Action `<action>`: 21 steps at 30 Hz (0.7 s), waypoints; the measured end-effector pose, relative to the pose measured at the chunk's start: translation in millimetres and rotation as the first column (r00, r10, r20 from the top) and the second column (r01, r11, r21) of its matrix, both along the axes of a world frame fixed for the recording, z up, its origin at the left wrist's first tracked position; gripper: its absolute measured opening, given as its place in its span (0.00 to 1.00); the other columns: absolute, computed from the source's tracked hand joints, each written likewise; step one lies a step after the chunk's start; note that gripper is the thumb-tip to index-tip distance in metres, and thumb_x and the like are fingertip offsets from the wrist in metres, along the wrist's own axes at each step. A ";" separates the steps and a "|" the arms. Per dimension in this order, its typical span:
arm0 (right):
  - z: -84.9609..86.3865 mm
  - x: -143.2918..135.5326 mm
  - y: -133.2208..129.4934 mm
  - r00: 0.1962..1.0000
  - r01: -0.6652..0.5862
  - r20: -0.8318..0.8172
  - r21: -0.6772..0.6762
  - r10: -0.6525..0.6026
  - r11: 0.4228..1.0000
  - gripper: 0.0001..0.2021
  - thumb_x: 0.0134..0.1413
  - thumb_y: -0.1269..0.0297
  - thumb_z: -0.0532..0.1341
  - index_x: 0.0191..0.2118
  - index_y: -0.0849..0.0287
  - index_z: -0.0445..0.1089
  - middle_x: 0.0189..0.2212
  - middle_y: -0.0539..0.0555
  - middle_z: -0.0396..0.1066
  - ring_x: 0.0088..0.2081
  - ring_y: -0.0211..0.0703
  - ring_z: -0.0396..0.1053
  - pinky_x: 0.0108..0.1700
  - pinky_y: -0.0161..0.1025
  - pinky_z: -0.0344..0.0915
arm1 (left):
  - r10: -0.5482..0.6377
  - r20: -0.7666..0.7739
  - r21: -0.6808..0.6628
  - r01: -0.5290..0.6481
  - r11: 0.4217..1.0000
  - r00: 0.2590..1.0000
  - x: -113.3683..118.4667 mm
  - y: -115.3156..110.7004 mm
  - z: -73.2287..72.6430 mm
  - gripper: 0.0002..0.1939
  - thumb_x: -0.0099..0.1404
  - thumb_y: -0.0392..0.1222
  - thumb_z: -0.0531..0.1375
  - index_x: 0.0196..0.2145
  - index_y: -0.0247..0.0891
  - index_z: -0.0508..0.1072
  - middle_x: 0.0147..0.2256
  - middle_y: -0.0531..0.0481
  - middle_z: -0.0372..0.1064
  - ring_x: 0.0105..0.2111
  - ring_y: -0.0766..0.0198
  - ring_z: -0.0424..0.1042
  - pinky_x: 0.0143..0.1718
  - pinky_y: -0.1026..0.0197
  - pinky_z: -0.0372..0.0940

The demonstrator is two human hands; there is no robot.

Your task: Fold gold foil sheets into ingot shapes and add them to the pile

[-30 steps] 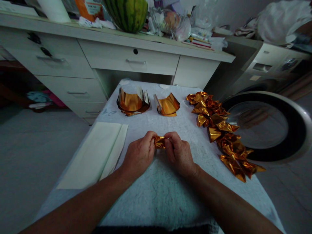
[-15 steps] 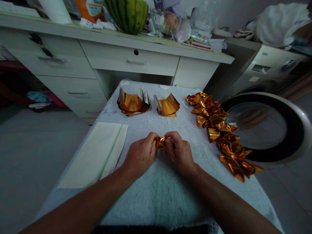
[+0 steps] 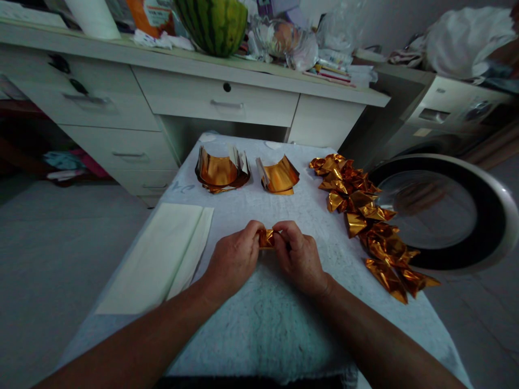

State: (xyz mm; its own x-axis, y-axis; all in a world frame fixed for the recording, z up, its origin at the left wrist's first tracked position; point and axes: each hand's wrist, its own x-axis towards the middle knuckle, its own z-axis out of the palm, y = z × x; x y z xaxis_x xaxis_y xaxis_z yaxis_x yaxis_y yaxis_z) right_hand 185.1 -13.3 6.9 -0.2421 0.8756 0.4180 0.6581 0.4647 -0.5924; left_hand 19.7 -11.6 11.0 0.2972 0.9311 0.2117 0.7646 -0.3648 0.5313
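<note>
Between my hands is a small folded piece of gold foil paper (image 3: 267, 238), mostly covered by my fingers. My left hand (image 3: 237, 256) pinches its left end, and my right hand (image 3: 299, 256) grips its right end with thumb and fingers. Beyond my hands lie two stacks of curled gold foil sheets, a larger left stack (image 3: 219, 170) and a smaller right stack (image 3: 280, 175). To the right, several folded gold foil pieces (image 3: 357, 202) lie in a long pile along the cloth's edge.
The table has a pale cloth (image 3: 267, 324) over it. Pale paper sheets (image 3: 154, 254) lie at the left. A white desk with drawers (image 3: 219, 102) stands behind, holding a cut watermelon (image 3: 214, 24). On the right, a washing machine's open round door (image 3: 503, 216) reaches close to the table.
My right fingers have shifted slightly on the foil piece, and its visible middle looks a little narrower. The stacks and the pile stay where they were.
</note>
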 end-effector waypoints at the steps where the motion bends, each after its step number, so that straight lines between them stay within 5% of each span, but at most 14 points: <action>1: 1.2 -0.1 -0.2 1.000 -0.003 -0.009 -0.010 0.003 1.000 0.05 0.64 0.68 0.52 0.44 0.55 0.60 0.22 0.45 0.68 0.22 0.36 0.67 0.28 0.31 0.59 | 0.017 0.002 -0.002 -0.017 1.000 1.000 -0.1 0.2 0.7 0.10 0.69 0.35 0.47 0.42 0.41 0.66 0.28 0.53 0.73 0.27 0.61 0.75 0.28 0.62 0.62; 9: 5.2 9.7 -0.2 0.986 -0.086 -0.148 -0.030 0.080 0.996 0.16 0.57 0.67 0.56 0.51 0.56 0.56 0.22 0.42 0.59 0.21 0.34 0.61 0.25 0.31 0.56 | 0.070 0.020 -0.022 -0.070 0.997 0.997 -4.4 2.9 2.3 0.10 0.70 0.37 0.46 0.43 0.40 0.66 0.31 0.51 0.75 0.30 0.60 0.76 0.30 0.61 0.63; 16: 4.9 15.8 5.6 0.975 -0.214 -0.053 0.059 0.217 0.975 0.16 0.53 0.75 0.55 0.48 0.54 0.60 0.29 0.47 0.63 0.26 0.35 0.63 0.28 0.33 0.59 | 0.115 -0.014 -0.058 -0.115 0.992 0.993 -6.4 6.2 2.2 0.12 0.71 0.40 0.45 0.44 0.41 0.67 0.30 0.52 0.74 0.30 0.58 0.75 0.31 0.60 0.62; 21: 2.6 17.5 9.4 0.974 -0.224 -0.016 0.072 0.225 0.972 0.13 0.53 0.77 0.54 0.43 0.57 0.65 0.33 0.51 0.67 0.30 0.37 0.65 0.32 0.34 0.61 | 0.088 0.122 -0.079 -0.079 0.994 0.989 -8.3 7.0 2.6 0.13 0.72 0.43 0.45 0.45 0.41 0.67 0.33 0.51 0.75 0.33 0.58 0.75 0.34 0.58 0.64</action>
State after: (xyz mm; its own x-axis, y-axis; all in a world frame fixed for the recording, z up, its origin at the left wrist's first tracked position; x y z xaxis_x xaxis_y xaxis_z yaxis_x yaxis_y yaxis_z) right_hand 202.6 -4.0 9.4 -0.4183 0.7690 0.4834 0.5182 0.6392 -0.5683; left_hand 11.4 -4.6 13.6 0.1934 0.9659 0.1722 0.7163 -0.2589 0.6480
